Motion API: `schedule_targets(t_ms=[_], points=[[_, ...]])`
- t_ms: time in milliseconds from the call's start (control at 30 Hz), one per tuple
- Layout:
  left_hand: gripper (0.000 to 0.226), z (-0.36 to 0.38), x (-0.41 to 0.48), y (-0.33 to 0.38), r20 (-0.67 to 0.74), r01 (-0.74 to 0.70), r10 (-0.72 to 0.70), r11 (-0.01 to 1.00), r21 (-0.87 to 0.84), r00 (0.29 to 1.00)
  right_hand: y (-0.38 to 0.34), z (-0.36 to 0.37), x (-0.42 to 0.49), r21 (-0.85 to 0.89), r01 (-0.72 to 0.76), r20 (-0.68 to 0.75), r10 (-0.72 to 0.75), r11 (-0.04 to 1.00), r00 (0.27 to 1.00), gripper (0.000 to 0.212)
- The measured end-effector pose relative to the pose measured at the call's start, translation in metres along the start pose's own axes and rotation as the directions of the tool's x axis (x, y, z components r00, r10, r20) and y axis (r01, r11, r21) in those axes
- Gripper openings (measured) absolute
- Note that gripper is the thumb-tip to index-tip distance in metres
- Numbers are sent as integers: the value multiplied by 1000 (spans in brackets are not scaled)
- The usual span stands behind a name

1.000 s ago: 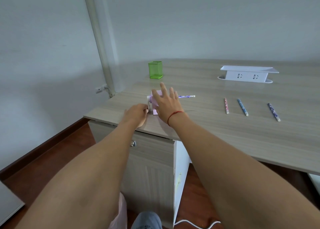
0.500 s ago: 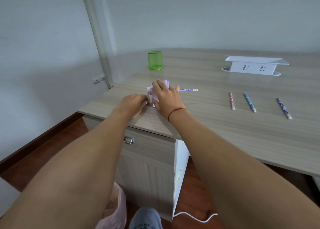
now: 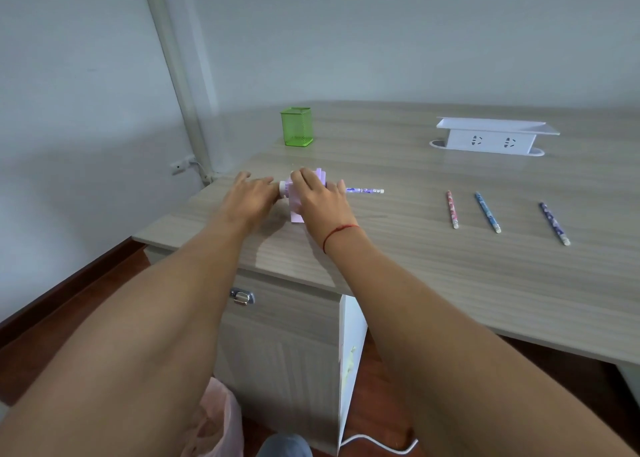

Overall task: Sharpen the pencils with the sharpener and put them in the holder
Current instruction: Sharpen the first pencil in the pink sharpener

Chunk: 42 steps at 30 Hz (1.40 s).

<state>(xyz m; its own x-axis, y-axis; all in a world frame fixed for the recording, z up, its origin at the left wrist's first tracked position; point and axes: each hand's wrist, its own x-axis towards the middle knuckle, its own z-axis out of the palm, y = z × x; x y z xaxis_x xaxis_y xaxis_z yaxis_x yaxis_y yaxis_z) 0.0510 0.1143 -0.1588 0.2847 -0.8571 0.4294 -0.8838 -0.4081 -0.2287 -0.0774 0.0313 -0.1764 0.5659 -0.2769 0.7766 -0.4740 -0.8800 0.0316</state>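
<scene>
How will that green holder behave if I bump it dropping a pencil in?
The green holder looks like thin mesh with nothing sticking out, so it is probably light and may slide on the smooth desk. It stands taller than wide, so a pencil leaning on its rim might tip it.

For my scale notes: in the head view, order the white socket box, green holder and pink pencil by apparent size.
1. white socket box
2. green holder
3. pink pencil
Box and holder stand farther back, so true sizes stay unsure.
</scene>
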Motion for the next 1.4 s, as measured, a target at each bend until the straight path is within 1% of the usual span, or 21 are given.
schedule_targets(t_ms=[67, 100, 167, 233, 267, 333, 367, 400, 433, 500, 533, 633, 667, 767, 867, 900, 1033, 1133, 1233, 1333, 1400], points=[[23, -5, 9, -2, -89, -20, 15, 999, -51, 996, 1, 3, 1, 6, 19, -35, -19, 1000, 999, 45], [24, -10, 15, -5, -135, -27, 21, 999, -47, 991, 0, 4, 1, 6, 30, -52, -29, 1000, 998, 44], [25, -22, 27, -11, -142, -39, 44, 998, 40, 989, -2, 2, 1, -6, 14, -64, -14, 1000, 998, 37], [18, -30, 27, -9, -117, -10, 19, 997, 82, 993, -6, 2, 2, -49, -8, -74, 4, 999, 997, 38], [15, -32, 24, -6, -117, 31, -23, 997, 73, 993, -8, 1, 3, -52, -17, -47, 14, 999, 999, 37], [16, -35, 14, 2, -125, 103, -99, 994, 24, 987, -11, -1, 6, -51, -18, 49, 21, 999, 999, 24], [17, -36, 9, 4, -136, 112, -111, 994, 2, 984, -12, -6, 8, -66, -32, 64, 36, 997, 997, 28], [19, -39, 4, 5, -150, 107, -108, 994, -17, 983, -12, -13, 10, -74, -75, 98, 82, 994, 992, 35], [23, -42, -1, 6, -159, 97, -102, 994, -42, 982, -12, -18, 13, -62, -89, 168, 98, 994, 981, 39], [27, -47, -13, 8, -166, 83, -97, 993, -90, 981, -13, -22, 16, -12, -67, 366, 67, 998, 928, 43], [28, -47, -20, 8, -169, 71, -88, 992, -104, 982, -11, -21, 18, -6, -75, 412, 71, 997, 909, 47], [29, -39, -41, 12, -163, -7, -13, 993, -121, 987, -9, -12, 17, -18, -76, 401, 77, 997, 913, 64], [28, -38, -45, 12, -145, -18, 1, 993, -120, 989, -9, -11, 17, -13, -72, 400, 71, 997, 914, 67], [27, -33, -49, 16, -70, -11, 4, 994, -110, 998, -8, -8, 18, -8, -62, 411, 60, 998, 910, 68], [26, -28, -49, 18, 20, -2, 5, 992, -130, 1000, -7, -7, 21, 5, -75, 421, 65, 997, 905, 74], [26, -26, -48, 17, 40, -1, 7, 991, -137, 999, -8, -6, 21, 11, -81, 423, 68, 997, 904, 73], [25, -22, -41, 16, 122, 17, -2, 992, -127, 992, -8, -6, 17, 48, -108, 371, 83, 993, 925, 50], [27, -16, -37, 18, 164, 34, -13, 991, -130, 986, -4, -7, 16, 62, -69, 363, 42, 996, 931, 51], [27, -11, -31, 16, 173, 34, -15, 994, -108, 985, -1, -8, 16, 79, -46, 359, 15, 996, 933, 49], [27, -8, -25, 15, 155, 16, -10, 999, -37, 988, -1, -9, 13, 99, -46, 334, 10, 994, 942, 47], [28, -5, -18, 12, 173, 39, -35, 999, -22, 984, -3, -9, 13, 89, -59, 352, 24, 994, 936, 47]])
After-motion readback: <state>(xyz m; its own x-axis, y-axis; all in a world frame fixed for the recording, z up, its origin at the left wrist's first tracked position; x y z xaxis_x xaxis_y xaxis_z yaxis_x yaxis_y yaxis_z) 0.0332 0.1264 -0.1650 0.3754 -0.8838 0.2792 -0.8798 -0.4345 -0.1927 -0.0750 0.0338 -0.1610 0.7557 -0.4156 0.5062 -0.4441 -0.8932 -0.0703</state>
